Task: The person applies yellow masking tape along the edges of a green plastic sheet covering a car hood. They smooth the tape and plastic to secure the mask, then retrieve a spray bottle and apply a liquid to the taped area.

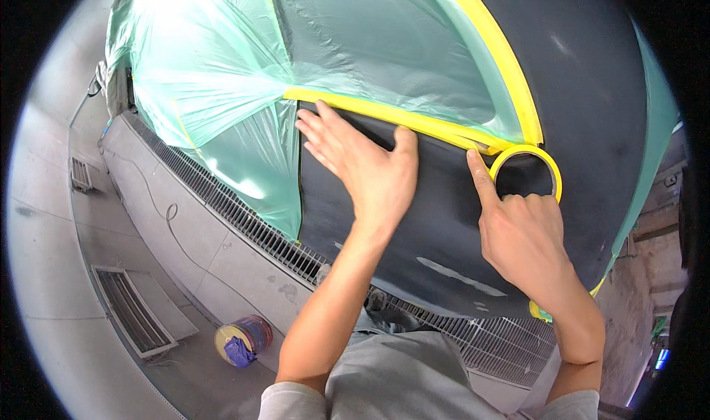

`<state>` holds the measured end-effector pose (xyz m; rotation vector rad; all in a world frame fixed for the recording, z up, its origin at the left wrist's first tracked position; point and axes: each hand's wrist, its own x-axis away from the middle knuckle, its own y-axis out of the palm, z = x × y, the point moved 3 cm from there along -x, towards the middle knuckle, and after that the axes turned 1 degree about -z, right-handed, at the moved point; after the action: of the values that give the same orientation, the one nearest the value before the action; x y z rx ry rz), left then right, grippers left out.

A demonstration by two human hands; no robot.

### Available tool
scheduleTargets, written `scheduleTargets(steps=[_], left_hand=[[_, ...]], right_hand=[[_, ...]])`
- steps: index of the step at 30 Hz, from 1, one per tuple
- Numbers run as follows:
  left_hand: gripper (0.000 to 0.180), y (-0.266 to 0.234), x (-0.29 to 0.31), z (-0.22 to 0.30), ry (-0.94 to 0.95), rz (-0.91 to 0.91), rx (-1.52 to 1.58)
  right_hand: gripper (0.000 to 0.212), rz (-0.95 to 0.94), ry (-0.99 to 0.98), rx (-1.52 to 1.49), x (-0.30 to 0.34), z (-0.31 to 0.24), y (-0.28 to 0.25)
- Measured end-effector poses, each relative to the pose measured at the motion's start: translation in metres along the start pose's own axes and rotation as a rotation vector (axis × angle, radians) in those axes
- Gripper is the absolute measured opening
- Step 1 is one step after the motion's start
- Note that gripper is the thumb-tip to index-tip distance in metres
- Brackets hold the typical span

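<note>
A yellow strip of masking tape [384, 114] runs along the lower edge of green masking film over a car window, above a dark, matte body panel [436, 220]. My left hand [370, 165] lies flat against that panel, its fingers stretched and the fingertips near the tape. A roll of yellow masking tape [556, 170] sits at the strip's right end, by the window corner. My right hand [521, 231] has its other fingers curled over the roll's lower rim, while the index finger points up along the roll's left side to the tape. The right thumb is hidden.
Green film [214, 87] drapes over the car's left part. A floor grating [237, 202] runs beneath the car's side. On the floor at lower left stand a bucket [255, 331] with a purple cloth or bag on it and a framed vent [133, 309]. A thin cable [171, 211] trails across the floor.
</note>
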<state>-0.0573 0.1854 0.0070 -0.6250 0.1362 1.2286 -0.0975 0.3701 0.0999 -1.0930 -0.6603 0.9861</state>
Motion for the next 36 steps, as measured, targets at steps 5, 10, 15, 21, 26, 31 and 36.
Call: scheduleTargets(steps=[5,10,15,21,26,31,36], left_hand=[[0.115,0.001,0.012,0.011,0.041,-0.016,0.021],[0.115,-0.019,-0.026,-0.034,-0.103,0.032,0.017],[0.111,-0.040,-0.069,-0.076,-0.166,0.000,-0.063],[0.099,-0.070,-0.093,-0.084,0.068,0.084,-0.075],[0.103,-0.049,-0.087,-0.035,0.779,-0.086,0.000],[0.102,-0.015,-0.086,0.016,1.116,-0.237,0.078],[0.101,0.005,-0.071,0.051,1.409,-0.226,0.120]], right_hand=[[0.078,0.005,0.008,0.022,0.001,-0.001,0.000],[0.080,-0.021,0.035,0.000,0.001,-0.001,0.000],[0.081,-0.099,0.088,-0.032,0.000,-0.003,0.000],[0.082,-0.071,0.119,0.003,-0.003,-0.009,-0.004],[0.086,-0.141,0.216,-0.019,0.000,-0.015,-0.005],[0.085,-0.116,0.288,-0.040,0.000,-0.023,-0.005],[0.082,-0.050,0.341,-0.060,0.001,-0.033,-0.004]])
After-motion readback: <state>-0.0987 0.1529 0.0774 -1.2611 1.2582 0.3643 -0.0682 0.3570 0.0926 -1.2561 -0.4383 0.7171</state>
